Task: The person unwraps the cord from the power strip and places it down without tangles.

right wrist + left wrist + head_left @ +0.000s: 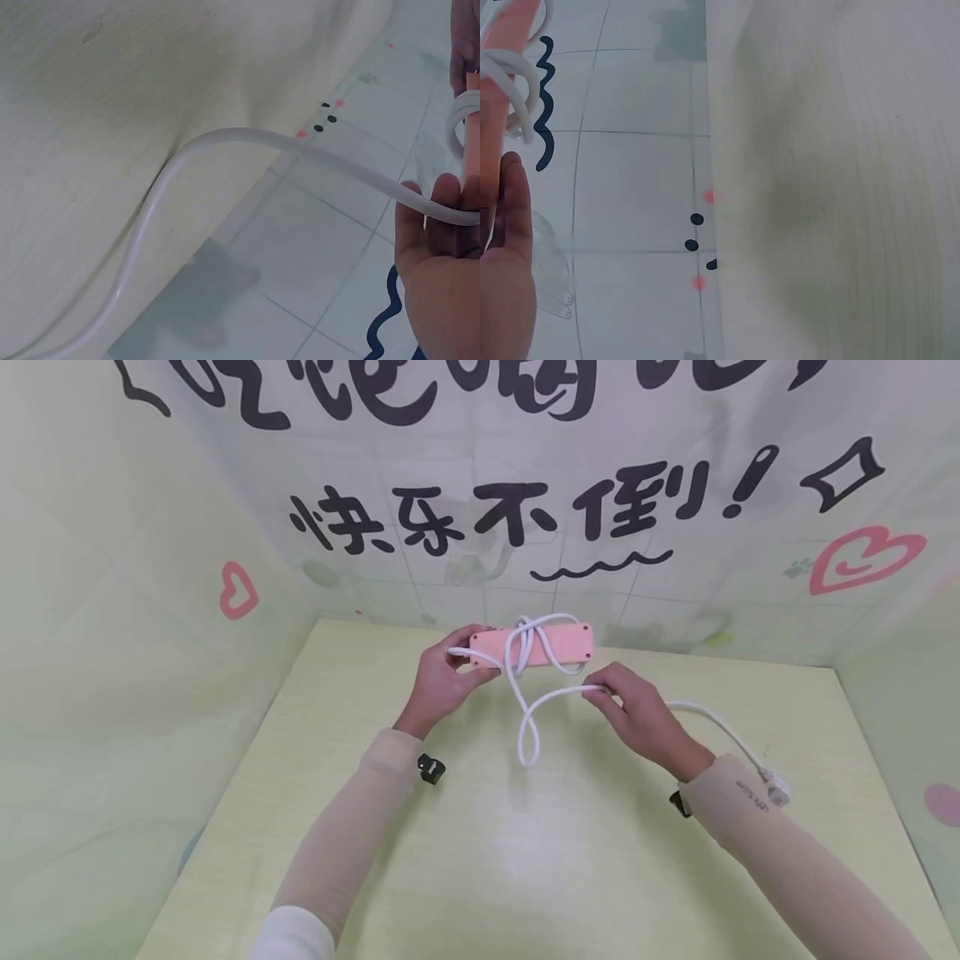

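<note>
Reads "快乐不倒!" in black on the wall [435, 456], upper center, and, perhaps, "Let's Slim" in tiny print on the right sleeve [795, 856]. Grips one pink power strip [558, 646] with four dark screws [586, 628], near frame center, between curled fingers and thumb of the left hand [442, 681]. Pinches one white cord [247, 135], looped round the strip, in the right hand [641, 714], right of center. Shows one plug [777, 790], right and below middle, in the head view alone.
</note>
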Tool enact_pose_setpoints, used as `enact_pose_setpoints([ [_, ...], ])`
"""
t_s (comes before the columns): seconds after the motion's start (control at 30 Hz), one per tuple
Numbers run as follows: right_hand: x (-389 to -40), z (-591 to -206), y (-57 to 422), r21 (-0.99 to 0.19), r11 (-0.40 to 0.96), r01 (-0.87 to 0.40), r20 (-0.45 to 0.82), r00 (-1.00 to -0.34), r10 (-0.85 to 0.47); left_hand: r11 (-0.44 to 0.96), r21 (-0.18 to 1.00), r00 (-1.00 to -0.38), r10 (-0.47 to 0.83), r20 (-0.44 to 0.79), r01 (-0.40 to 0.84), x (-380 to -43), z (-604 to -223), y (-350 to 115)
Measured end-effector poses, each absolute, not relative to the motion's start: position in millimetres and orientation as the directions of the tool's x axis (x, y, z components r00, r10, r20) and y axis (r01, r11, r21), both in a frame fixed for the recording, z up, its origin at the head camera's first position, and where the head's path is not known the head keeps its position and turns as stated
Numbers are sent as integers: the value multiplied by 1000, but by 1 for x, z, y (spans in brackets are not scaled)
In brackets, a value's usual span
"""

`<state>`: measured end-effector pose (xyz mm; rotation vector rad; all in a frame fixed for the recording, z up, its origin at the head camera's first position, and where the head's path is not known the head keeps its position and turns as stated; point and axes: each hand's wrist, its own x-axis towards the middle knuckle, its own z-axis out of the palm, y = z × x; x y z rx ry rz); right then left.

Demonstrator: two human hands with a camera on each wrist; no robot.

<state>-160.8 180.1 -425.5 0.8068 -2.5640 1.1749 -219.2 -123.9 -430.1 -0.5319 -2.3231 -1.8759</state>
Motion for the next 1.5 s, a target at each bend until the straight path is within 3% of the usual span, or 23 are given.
enact_pose_setpoints([
  [0.27, -146, -402, 177, -515, 355, -780, 580, -622, -526, 246, 920, -942, 217, 255, 306, -218, -437, -122],
  [0.43, -149, -368, 176, -396, 336, -855, 707, -517, -482, 291, 914, -947, 236, 219, 284, -213, -443, -122],
  [0.57, -159, -349, 179, -328, 411, -851, 783, -488, -385, 297, 915, -944, 267, 194, 272, -207, -446, -122],
  [1.03, -192, -344, 210, -389, 678, -623, 772, -622, -129, 277, 916, -918, 351, 183, 289, -195, -451, -125],
  [1.33, -202, -359, 250, -423, 787, -450, 685, -727, -47, 189, 929, -921, 294, 256, 318, -197, -447, -135],
  [1.5, -201, -368, 274, -412, 831, -373, 577, -813, -79, 155, 936, -934, 224, 278, 315, -200, -440, -147],
])
